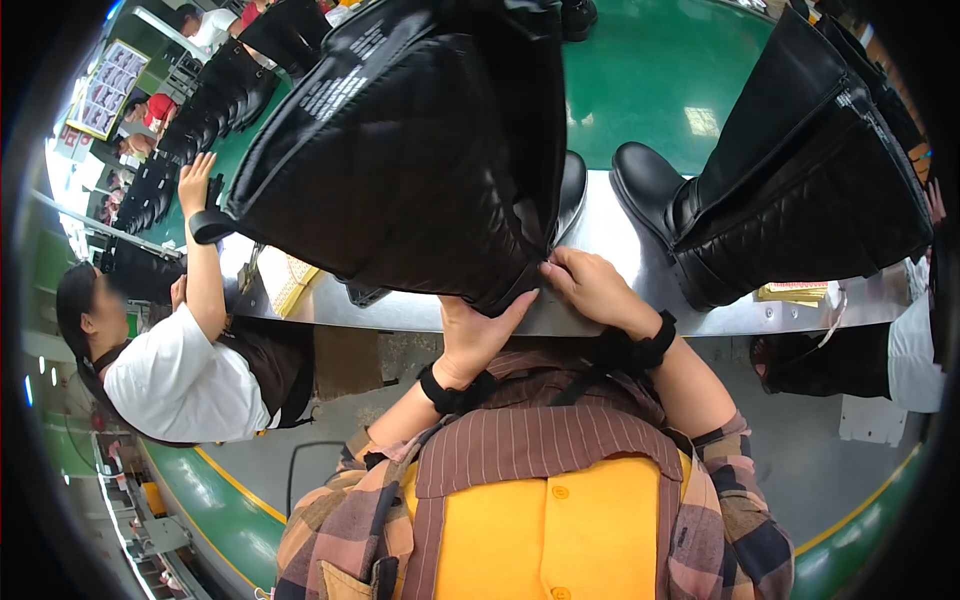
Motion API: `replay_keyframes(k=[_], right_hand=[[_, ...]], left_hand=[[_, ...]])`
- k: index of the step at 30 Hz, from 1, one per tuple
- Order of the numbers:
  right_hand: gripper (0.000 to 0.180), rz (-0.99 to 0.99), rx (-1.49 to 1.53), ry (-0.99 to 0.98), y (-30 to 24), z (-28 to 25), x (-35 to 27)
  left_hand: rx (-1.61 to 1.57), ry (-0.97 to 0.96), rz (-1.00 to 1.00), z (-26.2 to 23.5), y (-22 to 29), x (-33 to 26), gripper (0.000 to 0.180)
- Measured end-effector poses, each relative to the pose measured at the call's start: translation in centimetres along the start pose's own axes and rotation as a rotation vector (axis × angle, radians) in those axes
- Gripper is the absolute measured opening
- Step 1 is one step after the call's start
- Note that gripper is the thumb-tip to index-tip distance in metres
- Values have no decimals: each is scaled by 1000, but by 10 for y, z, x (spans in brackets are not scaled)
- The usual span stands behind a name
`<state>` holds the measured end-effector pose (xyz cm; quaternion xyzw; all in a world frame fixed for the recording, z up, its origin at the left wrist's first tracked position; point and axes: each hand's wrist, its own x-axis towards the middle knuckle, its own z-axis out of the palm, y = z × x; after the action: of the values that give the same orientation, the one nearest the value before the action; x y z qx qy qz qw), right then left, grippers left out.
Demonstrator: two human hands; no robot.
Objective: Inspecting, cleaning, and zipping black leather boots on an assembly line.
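A tall black boot (400,170) stands upright right in front of me, its wide shaft open along a zip at the side. My left hand (475,335) grips the boot low near the ankle, thumb on the near side and the fingers mostly hidden behind the leather. My right hand (595,285) pinches at the bottom end of the zip, where the thumb and forefinger meet; the zip pull itself is too small to make out. Another tall black boot (790,180) with a quilted shaft and ankle strap stands to the right, untouched by my hands.
A shiny metal ledge (590,225) runs in front of me, with a green conveyor belt (650,90) beyond. Yellow printed slips (292,285) lie at left. A co-worker (185,370) sits at my left with a raised hand; another person (910,340) is at right. Several boots (215,90) line the far left.
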<state>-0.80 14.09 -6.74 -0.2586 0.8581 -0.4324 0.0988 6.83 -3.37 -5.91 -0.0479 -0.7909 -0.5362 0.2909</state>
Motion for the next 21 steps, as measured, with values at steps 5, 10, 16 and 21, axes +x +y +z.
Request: replay_keyframes(k=[5,10,16,21], right_hand=[[34,297,478,-150,-4,5,4],[37,311,858,105,-20,22,-1],[37,235,801,140,-47,9,1],[36,158,760,108,-62,-17,1]], left_hand=[[8,26,-176,3,1,-8,51],[41,34,-260,9,7,3,37],[3,10,-244,5,10,4,32],[183,-57,-180,12,-1,1,24]])
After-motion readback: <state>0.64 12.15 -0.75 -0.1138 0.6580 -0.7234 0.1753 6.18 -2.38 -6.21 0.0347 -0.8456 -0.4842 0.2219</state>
